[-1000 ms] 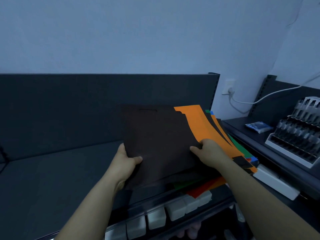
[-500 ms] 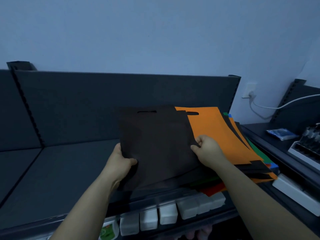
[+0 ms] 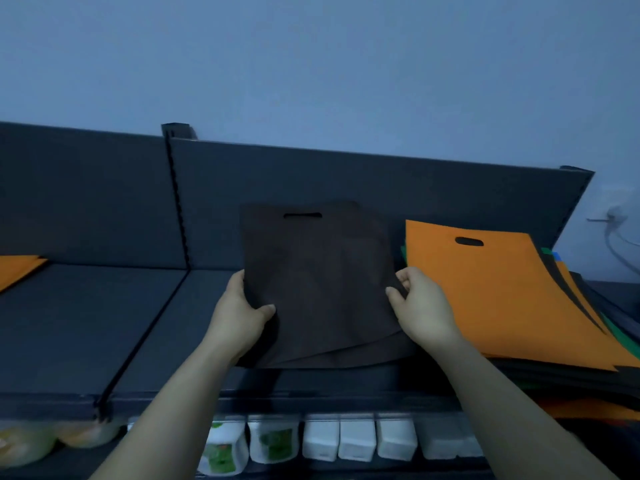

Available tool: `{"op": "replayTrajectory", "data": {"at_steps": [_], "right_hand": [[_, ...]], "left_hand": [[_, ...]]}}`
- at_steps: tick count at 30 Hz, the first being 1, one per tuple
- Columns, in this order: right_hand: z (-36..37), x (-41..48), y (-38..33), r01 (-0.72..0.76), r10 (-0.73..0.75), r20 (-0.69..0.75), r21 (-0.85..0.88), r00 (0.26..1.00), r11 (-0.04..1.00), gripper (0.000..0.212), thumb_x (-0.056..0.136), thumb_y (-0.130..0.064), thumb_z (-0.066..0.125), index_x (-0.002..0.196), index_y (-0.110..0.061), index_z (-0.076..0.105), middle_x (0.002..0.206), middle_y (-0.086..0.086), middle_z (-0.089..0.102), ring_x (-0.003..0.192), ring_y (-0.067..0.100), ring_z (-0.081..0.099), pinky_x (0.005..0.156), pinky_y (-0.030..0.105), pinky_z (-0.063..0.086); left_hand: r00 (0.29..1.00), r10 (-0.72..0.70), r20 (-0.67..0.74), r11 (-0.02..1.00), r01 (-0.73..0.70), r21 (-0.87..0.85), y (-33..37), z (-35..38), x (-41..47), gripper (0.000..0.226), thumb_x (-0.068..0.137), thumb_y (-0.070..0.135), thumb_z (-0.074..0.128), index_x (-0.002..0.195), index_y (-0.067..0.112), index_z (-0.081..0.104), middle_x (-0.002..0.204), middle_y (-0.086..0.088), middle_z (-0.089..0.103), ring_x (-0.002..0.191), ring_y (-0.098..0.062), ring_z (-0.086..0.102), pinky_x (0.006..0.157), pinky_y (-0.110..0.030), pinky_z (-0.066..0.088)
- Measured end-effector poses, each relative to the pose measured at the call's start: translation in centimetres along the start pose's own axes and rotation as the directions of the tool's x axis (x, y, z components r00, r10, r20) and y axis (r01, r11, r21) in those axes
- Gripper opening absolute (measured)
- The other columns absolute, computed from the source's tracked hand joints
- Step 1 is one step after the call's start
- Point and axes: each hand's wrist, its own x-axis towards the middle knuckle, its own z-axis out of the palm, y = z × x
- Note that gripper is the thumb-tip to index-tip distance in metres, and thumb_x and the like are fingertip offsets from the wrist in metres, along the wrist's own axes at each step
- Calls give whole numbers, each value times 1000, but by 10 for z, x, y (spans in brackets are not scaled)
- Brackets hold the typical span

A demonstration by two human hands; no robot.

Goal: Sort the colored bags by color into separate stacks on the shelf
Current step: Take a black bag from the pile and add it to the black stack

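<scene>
A dark brown bag [image 3: 322,278] with a cut-out handle is lifted above the dark shelf [image 3: 104,323], with more brown layers showing under its lower edge. My left hand [image 3: 242,306] grips its left edge, thumb on top. My right hand [image 3: 419,306] pinches its right edge. To the right lies a mixed pile of bags topped by an orange bag [image 3: 495,289], with black, green and blue edges showing beneath. Another orange bag [image 3: 17,268] lies at the far left of the shelf.
A slotted upright post [image 3: 178,195] and a seam divide the shelf into sections. White cartons [image 3: 356,438] and green-labelled packs [image 3: 225,452] stand on the lower shelf, with pale bagged goods [image 3: 41,438] at lower left. A wall socket with cable [image 3: 613,216] is at the right.
Both hands have carried the brown bag left, off the mixed pile, so the orange bag now lies fully uncovered. The view has swung left, showing the far-left orange bag.
</scene>
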Motion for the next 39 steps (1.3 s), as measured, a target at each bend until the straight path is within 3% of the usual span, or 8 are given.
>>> {"op": "replayTrajectory", "data": {"at_steps": [7, 13, 19, 26, 31, 39], "right_hand": [[64, -12, -94, 109, -112, 33, 73, 993, 991, 26, 93, -29, 55, 116, -18, 56, 106, -4, 62, 105, 19, 57, 85, 33, 48], [129, -42, -206, 170, -188, 104, 158, 977, 973, 19, 92, -25, 57, 110, -17, 57, 101, -5, 60, 99, 16, 55, 78, 28, 42], [194, -82, -308, 197, -244, 170, 250, 955, 948, 24, 92, -24, 57, 115, -16, 57, 119, -1, 62, 110, 17, 56, 89, 31, 47], [258, -120, -415, 220, -297, 221, 316, 929, 923, 29, 93, -24, 57, 120, -14, 55, 124, 2, 60, 114, 19, 55, 91, 31, 45], [298, -133, -465, 246, -332, 256, 317, 908, 916, 28, 93, -26, 56, 118, -15, 56, 120, 2, 62, 111, 20, 56, 88, 31, 46], [367, -121, -543, 295, -403, 302, 345, 864, 891, 23, 93, -26, 56, 114, -16, 57, 115, 1, 63, 107, 22, 58, 83, 32, 47]], "left_hand": [[979, 77, -190, 994, -61, 87, -29, -107, -11, 74, 88, 5, 64, 146, 30, 26, 129, 17, 46, 111, -2, 45, 92, -21, 36], [952, 10, -306, 980, 52, 192, -64, -228, -25, 75, 90, 11, 62, 151, 25, 20, 151, 2, 35, 137, -20, 36, 105, -31, 35], [916, -8, -402, 960, 120, 254, -99, -347, -43, 76, 87, 9, 65, 147, 28, 23, 135, -1, 53, 121, -23, 53, 98, -39, 46], [877, -18, -481, 913, 210, 349, -131, -461, -59, 63, 87, 8, 63, 139, 20, 29, 132, -5, 56, 115, -28, 56, 82, -31, 46], [861, -41, -507, 899, 252, 357, -144, -513, -60, 65, 90, 7, 60, 146, 15, 26, 144, -3, 44, 131, -22, 43, 88, -20, 32], [826, -115, -552, 864, 357, 355, -178, -589, -26, 75, 91, 11, 61, 151, 16, 17, 150, -3, 36, 133, -23, 40, 101, -29, 37]]}}
